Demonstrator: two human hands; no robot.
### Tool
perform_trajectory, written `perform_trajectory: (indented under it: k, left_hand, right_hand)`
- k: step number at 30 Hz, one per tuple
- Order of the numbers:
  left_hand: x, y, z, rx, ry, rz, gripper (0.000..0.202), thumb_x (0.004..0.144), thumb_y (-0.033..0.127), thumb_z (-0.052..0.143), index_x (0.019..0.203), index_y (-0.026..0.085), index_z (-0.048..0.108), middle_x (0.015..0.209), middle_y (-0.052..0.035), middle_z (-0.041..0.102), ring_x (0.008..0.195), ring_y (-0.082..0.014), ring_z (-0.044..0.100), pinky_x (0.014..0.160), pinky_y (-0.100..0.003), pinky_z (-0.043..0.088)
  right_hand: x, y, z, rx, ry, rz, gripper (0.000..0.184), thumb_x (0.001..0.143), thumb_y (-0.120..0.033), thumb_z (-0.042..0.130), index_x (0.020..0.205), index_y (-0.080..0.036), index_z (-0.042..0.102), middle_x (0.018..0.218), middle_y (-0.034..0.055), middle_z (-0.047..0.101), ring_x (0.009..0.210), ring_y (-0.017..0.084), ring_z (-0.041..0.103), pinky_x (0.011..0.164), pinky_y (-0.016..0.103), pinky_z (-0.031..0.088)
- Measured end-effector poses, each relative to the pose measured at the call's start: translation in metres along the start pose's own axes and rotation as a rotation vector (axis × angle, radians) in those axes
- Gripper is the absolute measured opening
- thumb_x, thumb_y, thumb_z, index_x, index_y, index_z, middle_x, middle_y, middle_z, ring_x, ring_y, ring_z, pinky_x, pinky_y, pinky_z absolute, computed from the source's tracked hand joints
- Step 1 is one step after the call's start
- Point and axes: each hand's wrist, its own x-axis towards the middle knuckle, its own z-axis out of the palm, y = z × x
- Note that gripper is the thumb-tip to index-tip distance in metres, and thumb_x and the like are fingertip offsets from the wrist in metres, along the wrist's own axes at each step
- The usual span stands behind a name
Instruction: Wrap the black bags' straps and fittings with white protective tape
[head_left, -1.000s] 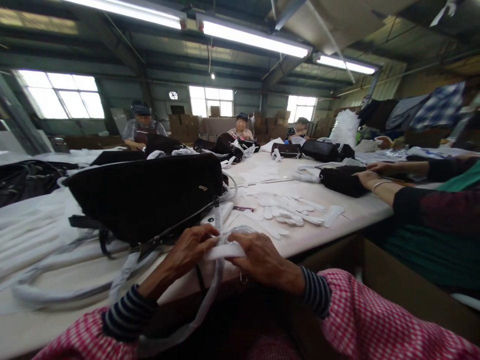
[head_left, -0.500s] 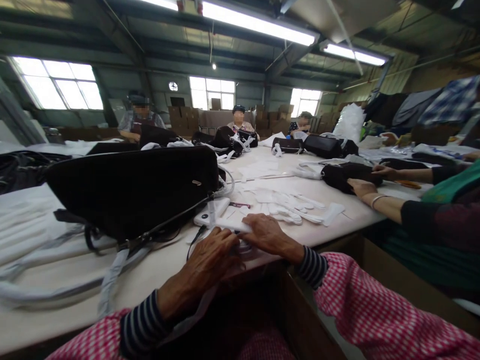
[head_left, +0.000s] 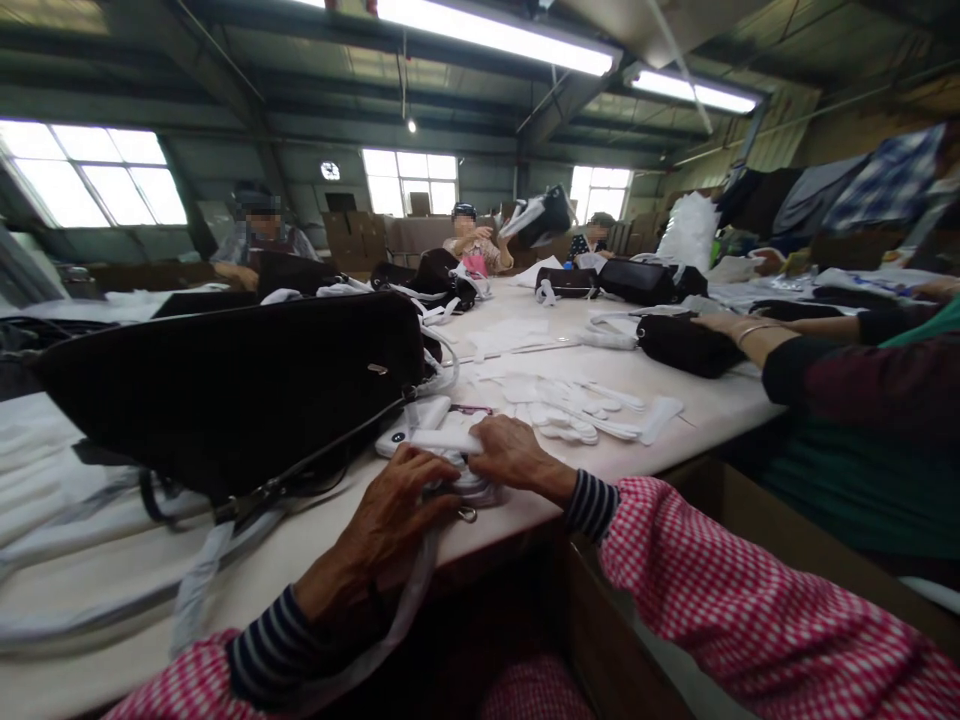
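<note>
Left hand [head_left: 397,510] and right hand [head_left: 517,455] press flat on a white strap [head_left: 448,440] — table edge [head_left: 510,535] just below, black handbag [head_left: 225,400] close left.

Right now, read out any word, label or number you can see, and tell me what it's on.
No text can be read clearly.
Small metal tag on the black bag: too small to read.
Cardboard boxes by the far wall: any print is too small to read.

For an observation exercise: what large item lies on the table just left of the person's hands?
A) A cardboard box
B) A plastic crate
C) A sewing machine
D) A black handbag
D: a black handbag lies right beside the left hand.
</note>
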Motion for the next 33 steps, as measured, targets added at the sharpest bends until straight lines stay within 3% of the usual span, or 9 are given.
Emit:
perform_trajectory:
  k: [3,8,12,18,25,29,33]
  left_hand:
    - [0.003,0.001,-0.001,0.018,-0.008,0.031,0.019,0.096,0.041,0.069,0.110,0.029,0.074,0.113,-0.0022,0.072,0.113,-0.0276,0.056,0.097,-0.040,0.044]
    - [0.002,0.004,-0.001,0.025,-0.011,0.028,0.021,0.096,0.044,0.068,0.105,0.026,0.073,0.107,-0.0041,0.071,0.110,-0.0275,0.056,0.096,-0.040,0.045]
    - [0.000,0.006,0.002,0.005,0.037,0.029,0.021,0.096,0.040,0.068,0.109,0.025,0.073,0.113,-0.0048,0.072,0.114,-0.0278,0.055,0.098,-0.040,0.046]
    - [-0.003,0.006,0.003,0.015,0.020,-0.026,0.022,0.097,0.041,0.067,0.112,0.028,0.075,0.118,-0.0053,0.071,0.115,-0.0303,0.057,0.099,-0.043,0.046]
    - [-0.004,0.001,0.007,-0.029,0.067,-0.036,0.023,0.095,0.040,0.069,0.113,0.027,0.076,0.127,-0.0081,0.068,0.121,-0.0322,0.060,0.103,-0.044,0.047]
    - [-0.005,0.003,0.009,-0.040,0.102,-0.023,0.022,0.096,0.039,0.068,0.114,0.028,0.076,0.130,-0.0073,0.068,0.122,-0.0318,0.061,0.105,-0.045,0.049]
    - [-0.005,0.003,0.010,-0.023,0.132,-0.029,0.025,0.095,0.037,0.069,0.118,0.027,0.076,0.134,-0.0087,0.067,0.123,-0.0323,0.062,0.105,-0.047,0.050]
  right_hand:
    - [0.000,0.002,-0.001,-0.003,0.001,0.020,0.023,0.088,-0.030,0.062,0.104,-0.016,0.073,0.105,0.0130,0.076,0.100,0.027,0.071,0.081,0.032,0.051]
    - [0.004,0.001,0.004,-0.034,0.033,0.034,0.031,0.093,-0.039,0.061,0.108,-0.014,0.071,0.115,0.0185,0.073,0.109,0.031,0.068,0.090,0.037,0.051]
    - [0.004,0.003,0.003,-0.014,0.023,-0.049,0.022,0.092,-0.026,0.059,0.108,-0.014,0.069,0.115,0.0167,0.072,0.109,0.029,0.067,0.090,0.034,0.048]
    - [0.008,0.014,-0.012,0.074,-0.063,-0.240,0.021,0.080,-0.011,0.060,0.095,-0.021,0.069,0.092,0.0012,0.074,0.086,0.017,0.068,0.068,0.023,0.041]
    - [0.028,0.002,-0.011,-0.148,-0.129,-0.313,0.021,0.079,-0.010,0.062,0.093,-0.021,0.072,0.098,0.0070,0.074,0.093,0.024,0.067,0.065,0.028,0.035]
    - [0.026,0.006,-0.011,-0.054,-0.053,-0.299,0.008,0.086,-0.017,0.064,0.089,-0.019,0.071,0.101,0.0061,0.071,0.092,0.020,0.065,0.068,0.026,0.037]
    - [0.017,0.000,-0.009,-0.003,-0.024,-0.248,0.013,0.089,-0.013,0.060,0.087,-0.018,0.071,0.098,0.0061,0.069,0.090,0.019,0.064,0.070,0.026,0.037]
